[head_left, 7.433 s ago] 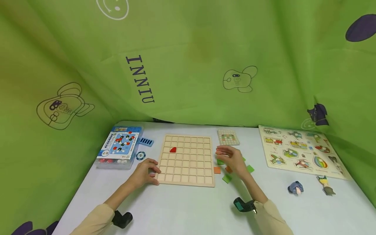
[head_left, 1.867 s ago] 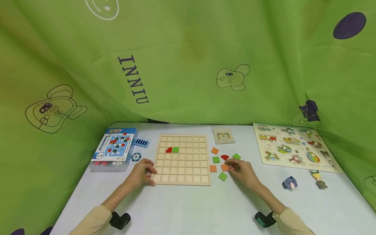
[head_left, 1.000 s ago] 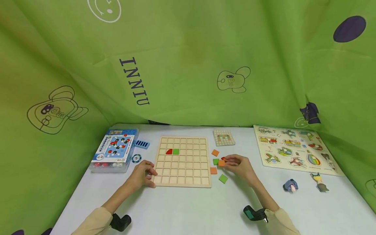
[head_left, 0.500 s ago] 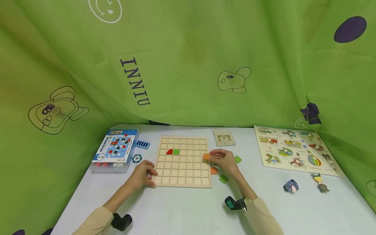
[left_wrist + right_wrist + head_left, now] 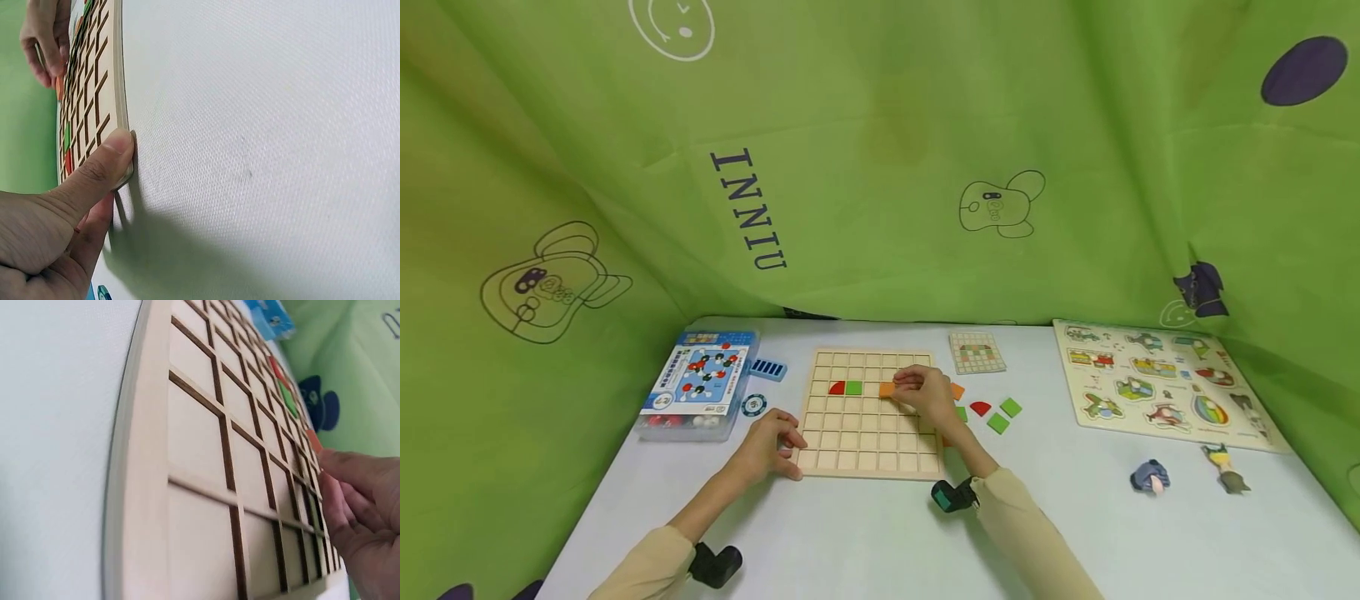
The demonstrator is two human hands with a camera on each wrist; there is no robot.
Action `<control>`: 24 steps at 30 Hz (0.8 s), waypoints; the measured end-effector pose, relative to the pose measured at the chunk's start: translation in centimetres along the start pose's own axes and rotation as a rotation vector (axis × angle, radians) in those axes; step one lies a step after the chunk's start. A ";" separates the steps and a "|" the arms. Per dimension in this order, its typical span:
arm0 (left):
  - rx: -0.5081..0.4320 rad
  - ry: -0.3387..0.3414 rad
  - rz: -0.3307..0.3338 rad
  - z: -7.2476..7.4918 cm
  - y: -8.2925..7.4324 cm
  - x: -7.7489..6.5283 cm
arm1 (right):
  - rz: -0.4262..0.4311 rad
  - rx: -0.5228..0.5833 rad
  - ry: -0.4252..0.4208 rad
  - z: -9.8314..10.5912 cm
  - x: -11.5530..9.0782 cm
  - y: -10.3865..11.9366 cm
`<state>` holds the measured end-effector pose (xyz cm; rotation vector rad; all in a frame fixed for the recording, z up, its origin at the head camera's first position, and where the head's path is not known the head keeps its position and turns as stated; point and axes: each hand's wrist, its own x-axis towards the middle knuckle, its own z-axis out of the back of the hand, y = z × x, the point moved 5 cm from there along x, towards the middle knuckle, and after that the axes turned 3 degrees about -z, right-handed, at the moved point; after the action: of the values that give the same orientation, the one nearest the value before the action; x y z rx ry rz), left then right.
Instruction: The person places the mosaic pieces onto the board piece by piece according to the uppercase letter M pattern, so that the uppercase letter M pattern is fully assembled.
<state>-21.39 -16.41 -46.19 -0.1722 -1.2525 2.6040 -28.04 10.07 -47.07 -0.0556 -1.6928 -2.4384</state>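
Note:
My right hand (image 5: 928,396) is over the wooden grid board (image 5: 859,437), pinching an orange square tile (image 5: 887,390) between thumb and fingers. In the right wrist view the orange tile (image 5: 314,441) shows at the fingertips, low over the grid cells. To its left, a red quarter-round tile (image 5: 837,388) and a green square tile (image 5: 853,388) lie side by side in cells of the same row. My left hand (image 5: 767,446) grips the board's front left corner. In the left wrist view the thumb of that hand (image 5: 69,231) presses on the corner, with fingers along the side.
Right of the board lie a red quarter-round tile (image 5: 980,408), green tiles (image 5: 997,423) and orange ones (image 5: 957,391), some partly hidden. A pattern card (image 5: 977,352) lies behind them. A boxed molecule kit (image 5: 700,379) stands left, a picture puzzle (image 5: 1097,379) and two figurines (image 5: 1150,477) right.
The green tile joined the red one on the board. Since then my right hand took an orange tile from the loose ones and carried it left over the board. My left hand stays put.

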 end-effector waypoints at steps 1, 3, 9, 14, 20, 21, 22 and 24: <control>0.000 0.000 0.000 0.0 -0.1 0.0 | 0.024 -0.015 -0.004 -0.3 0.1 0.1; -0.001 0.002 0.000 0.0 -0.1 0.0 | 0.058 -0.054 -0.014 -0.7 0.4 0.3; 0.006 0.004 0.006 0.0 -0.2 0.0 | 0.089 -0.105 -0.011 -1.7 1.0 0.7; 0.008 0.004 0.000 -0.2 -0.3 0.1 | 0.047 -0.081 0.004 -2.2 1.3 0.7; 0.013 -0.003 0.020 -0.1 -0.3 0.0 | 0.013 -0.043 0.016 -2.1 1.3 0.9; 0.013 -0.004 0.023 -0.1 -0.3 0.0 | 0.003 -0.030 0.016 -1.9 1.2 0.9; 0.014 -0.007 0.026 0.0 -0.2 0.0 | -0.006 -0.017 0.018 -1.6 1.0 1.0; 0.017 -0.007 0.029 0.1 -0.2 -0.1 | -0.030 0.012 0.027 -0.8 0.5 1.0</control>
<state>-21.25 -16.37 -46.01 -0.1791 -1.2385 2.6414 -28.32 8.90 -46.33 0.0043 -1.7096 -2.4390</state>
